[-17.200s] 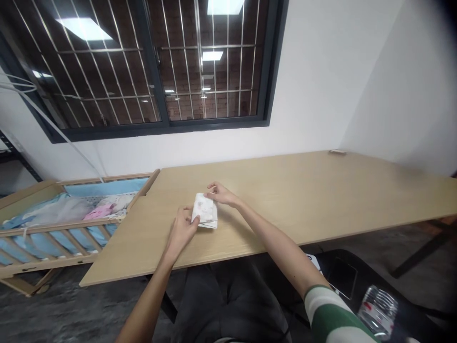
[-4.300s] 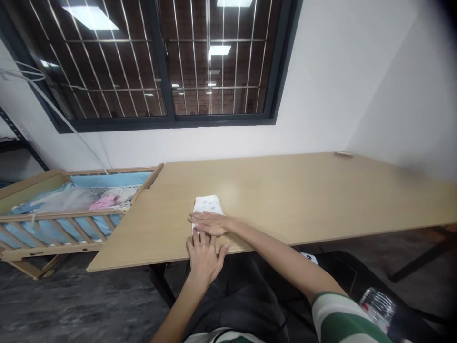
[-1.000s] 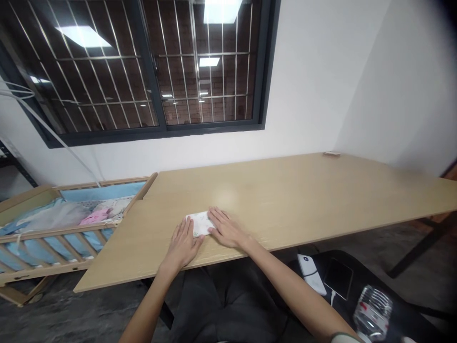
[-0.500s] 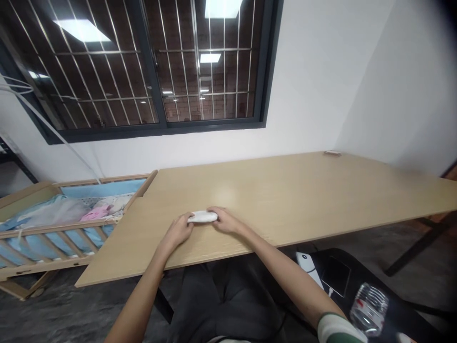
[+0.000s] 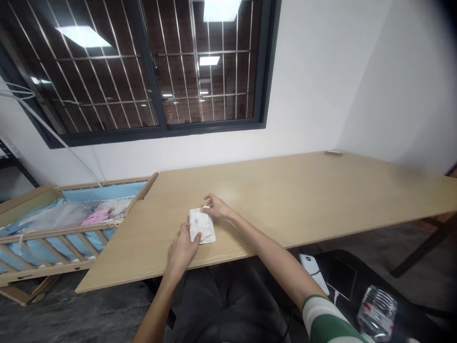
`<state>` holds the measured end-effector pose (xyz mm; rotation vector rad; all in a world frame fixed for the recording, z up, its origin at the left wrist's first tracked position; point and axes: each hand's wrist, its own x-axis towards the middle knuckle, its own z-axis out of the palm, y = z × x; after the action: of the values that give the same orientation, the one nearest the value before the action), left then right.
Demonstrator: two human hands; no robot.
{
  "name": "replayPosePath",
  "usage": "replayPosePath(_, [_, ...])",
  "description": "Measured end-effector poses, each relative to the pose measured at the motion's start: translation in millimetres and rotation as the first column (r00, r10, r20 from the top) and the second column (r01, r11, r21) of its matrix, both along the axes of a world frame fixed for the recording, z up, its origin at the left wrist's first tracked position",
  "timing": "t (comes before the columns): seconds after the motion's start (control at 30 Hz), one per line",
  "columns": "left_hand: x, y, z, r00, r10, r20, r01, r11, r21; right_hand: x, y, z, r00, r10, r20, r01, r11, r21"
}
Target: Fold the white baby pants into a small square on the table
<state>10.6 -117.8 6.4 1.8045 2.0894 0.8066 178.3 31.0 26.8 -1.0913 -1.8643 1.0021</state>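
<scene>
A flat white packet with faint print on its face is held over the near left part of the wooden table, its broad side turned to me. My left hand grips its lower left edge, the thumb lying across the front. At the upper right corner is my right hand, its thumb on the packet's face and its index finger raised above the top edge. What the other right fingers do behind the packet is hidden.
Left of the table stands a wooden crib with blue lining. A black chair seat at the lower right bears a white phone-like device, a dark phone and a clear plastic bottle. A small item lies at the table's back edge.
The packet has turned from nearly edge-on to showing its broad face. My left hand has shifted down and right along it; my right hand has moved up to its top corner.
</scene>
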Motion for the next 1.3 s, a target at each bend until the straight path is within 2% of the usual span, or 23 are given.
replayPosePath(0.1, [6.5,-1.1,-0.5,0.977,0.022,-0.213,-0.037,0.997,-0.065,-2.8,7.4,-18.1,0.999,0.020,0.050,-0.019,1.000,-0.023])
replayPosePath(0.17, [8.7,-3.4,-0.5,0.954,0.023,-0.298,-0.033,0.999,-0.029,-2.9,6.5,-23.7,0.994,0.011,0.111,-0.012,1.000,0.008])
replayPosePath(0.27, [13.8,-13.1,-6.2,0.931,0.064,-0.359,-0.005,0.987,0.162,-1.2,-8.6,-19.2,0.980,0.024,0.200,-0.071,0.970,0.232])
replayPosePath(0.33, [21.4,-23.6,-14.6,0.931,0.056,-0.362,0.059,0.953,0.298,0.7,-27.4,-8.9,0.954,0.106,0.280,-0.209,0.906,0.368])
replayPosePath(0.37, [26.4,-29.3,-19.5,0.930,0.036,-0.366,0.100,0.932,0.347,1.5,-38.4,-2.6,0.929,0.164,0.331,-0.292,0.874,0.388])
replayPosePath(0.5, [46.3,-47.2,-36.8,0.901,0.002,-0.433,0.197,0.888,0.414,2.6,-79.3,16.6,0.782,0.389,0.488,-0.566,0.771,0.292])
replayPosePath(0.57, [50.7,-50.9,-42.3,0.887,-0.005,-0.461,0.218,0.885,0.410,1.9,-91.9,17.6,0.711,0.470,0.524,-0.654,0.715,0.247])
replayPosePath(0.63, [50.7,-52.1,-45.8,0.877,-0.009,-0.480,0.228,0.887,0.401,1.3,-98.0,12.7,0.661,0.520,0.541,-0.703,0.682,0.203])
replayPosePath(0.7, [48.4,-52.3,-47.7,0.869,-0.004,-0.494,0.227,0.891,0.392,1.6,-98.0,5.0,0.641,0.533,0.552,-0.710,0.685,0.163])
replayPosePath(0.83, [45.7,-53.2,-47.2,0.873,-0.013,-0.487,0.231,0.891,0.390,5.8,-82.3,-8.6,0.652,0.502,0.568,-0.672,0.730,0.127])
replayPosePath(1.03, [47.5,-53.9,-42.6,0.906,-0.065,-0.419,0.214,0.923,0.319,12.7,-35.2,-21.1,0.790,0.444,0.422,-0.561,0.802,0.207])
replayPosePath(1.3, [50.3,-53.4,-44.8,0.920,-0.078,-0.385,0.201,0.935,0.292,13.6,11.9,-31.0,0.864,0.308,0.398,-0.389,0.911,0.140])
